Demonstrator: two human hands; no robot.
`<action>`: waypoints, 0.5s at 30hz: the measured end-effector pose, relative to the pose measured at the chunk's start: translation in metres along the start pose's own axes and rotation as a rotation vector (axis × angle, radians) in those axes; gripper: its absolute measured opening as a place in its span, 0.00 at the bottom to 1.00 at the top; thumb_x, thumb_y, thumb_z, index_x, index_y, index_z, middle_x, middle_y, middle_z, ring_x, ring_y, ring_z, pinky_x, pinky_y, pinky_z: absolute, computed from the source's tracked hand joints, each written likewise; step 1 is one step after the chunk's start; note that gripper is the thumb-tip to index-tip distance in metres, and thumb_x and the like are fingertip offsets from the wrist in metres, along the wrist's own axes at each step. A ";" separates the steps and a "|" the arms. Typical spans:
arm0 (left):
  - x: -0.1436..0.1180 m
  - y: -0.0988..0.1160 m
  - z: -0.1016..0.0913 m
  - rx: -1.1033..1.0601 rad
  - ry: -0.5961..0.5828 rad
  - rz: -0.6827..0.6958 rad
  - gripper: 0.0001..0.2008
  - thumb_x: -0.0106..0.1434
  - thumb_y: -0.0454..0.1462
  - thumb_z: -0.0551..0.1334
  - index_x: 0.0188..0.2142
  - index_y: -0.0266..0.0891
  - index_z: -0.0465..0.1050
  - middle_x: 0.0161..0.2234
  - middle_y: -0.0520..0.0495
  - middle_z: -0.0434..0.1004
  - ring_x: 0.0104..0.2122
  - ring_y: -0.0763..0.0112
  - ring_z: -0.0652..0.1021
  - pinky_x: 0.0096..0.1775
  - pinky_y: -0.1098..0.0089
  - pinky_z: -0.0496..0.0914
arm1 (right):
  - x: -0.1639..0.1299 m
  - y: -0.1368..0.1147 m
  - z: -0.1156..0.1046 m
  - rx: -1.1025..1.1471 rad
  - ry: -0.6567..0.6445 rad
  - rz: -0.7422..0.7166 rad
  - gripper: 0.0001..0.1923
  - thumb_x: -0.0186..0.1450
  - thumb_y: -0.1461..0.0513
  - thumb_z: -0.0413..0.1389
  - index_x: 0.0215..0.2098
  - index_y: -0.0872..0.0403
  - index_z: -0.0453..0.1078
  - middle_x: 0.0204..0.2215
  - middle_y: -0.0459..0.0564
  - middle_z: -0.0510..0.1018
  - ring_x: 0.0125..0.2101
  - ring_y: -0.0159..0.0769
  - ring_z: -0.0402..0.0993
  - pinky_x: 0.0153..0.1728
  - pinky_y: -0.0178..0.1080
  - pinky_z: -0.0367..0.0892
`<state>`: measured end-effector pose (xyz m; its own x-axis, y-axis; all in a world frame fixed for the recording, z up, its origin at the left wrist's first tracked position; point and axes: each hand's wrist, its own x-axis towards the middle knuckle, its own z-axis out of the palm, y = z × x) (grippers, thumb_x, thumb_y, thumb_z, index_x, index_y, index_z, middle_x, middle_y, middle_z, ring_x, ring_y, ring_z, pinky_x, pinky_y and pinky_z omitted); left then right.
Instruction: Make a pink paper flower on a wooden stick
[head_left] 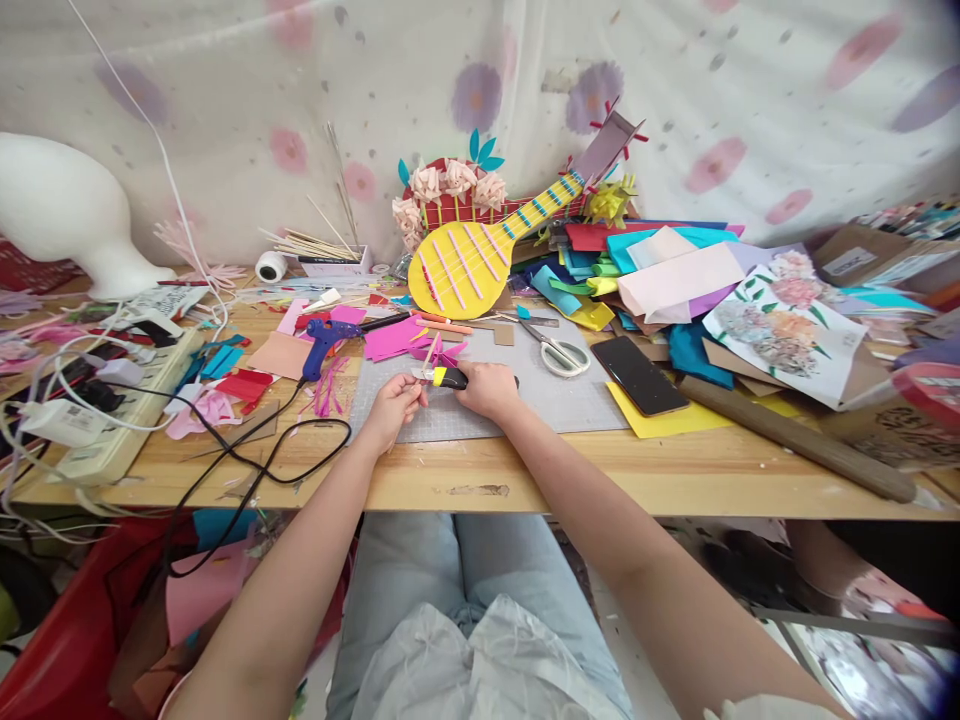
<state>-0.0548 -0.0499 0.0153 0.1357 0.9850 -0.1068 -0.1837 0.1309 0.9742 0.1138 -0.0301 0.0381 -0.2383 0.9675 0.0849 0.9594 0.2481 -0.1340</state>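
My right hand (487, 390) is wrapped round a yellow and black utility knife (451, 377), its blade end pointing left. Just left of it, my left hand (393, 408) pinches a thin pale stick (430, 353) that stands up near the blade. Both hands are low over a grey cutting mat (450, 428). Magenta paper pieces (391, 338) lie on the mat behind my left hand. White-handled scissors (564, 358) rest on the mat to the right.
A blue glue gun (327, 342) with a black cord stands at left, near a power strip (135, 400). Behind the mat leans a yellow paper lute (459, 270). A phone (639, 375), coloured paper (675, 270) and a wooden rod (795, 435) lie at right.
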 end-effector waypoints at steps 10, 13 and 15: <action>0.009 0.016 0.025 0.072 -0.074 -0.072 0.06 0.52 0.35 0.60 0.29 0.36 0.63 0.18 0.53 0.67 0.12 0.86 0.54 0.15 0.80 0.43 | 0.009 0.052 -0.001 0.072 0.095 0.254 0.17 0.58 0.54 0.47 0.43 0.47 0.69 0.34 0.52 0.78 0.36 0.44 0.73 0.32 0.39 0.62; 0.004 0.012 0.023 0.094 -0.077 -0.143 0.06 0.52 0.35 0.61 0.29 0.36 0.64 0.18 0.52 0.68 0.11 0.86 0.54 0.15 0.80 0.43 | 0.010 0.093 -0.009 0.057 0.151 0.501 0.18 0.58 0.54 0.46 0.43 0.49 0.69 0.35 0.54 0.77 0.36 0.45 0.73 0.31 0.39 0.62; 0.002 0.008 0.022 0.075 -0.071 -0.172 0.06 0.52 0.35 0.61 0.29 0.35 0.64 0.18 0.51 0.68 0.11 0.86 0.54 0.14 0.81 0.43 | 0.006 0.110 -0.013 0.012 0.153 0.513 0.17 0.57 0.54 0.48 0.41 0.50 0.70 0.34 0.54 0.77 0.37 0.46 0.72 0.32 0.39 0.61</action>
<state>-0.0346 -0.0491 0.0274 0.2281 0.9380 -0.2610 -0.0789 0.2850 0.9553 0.2198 0.0026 0.0370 0.2868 0.9464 0.1484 0.9447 -0.2537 -0.2076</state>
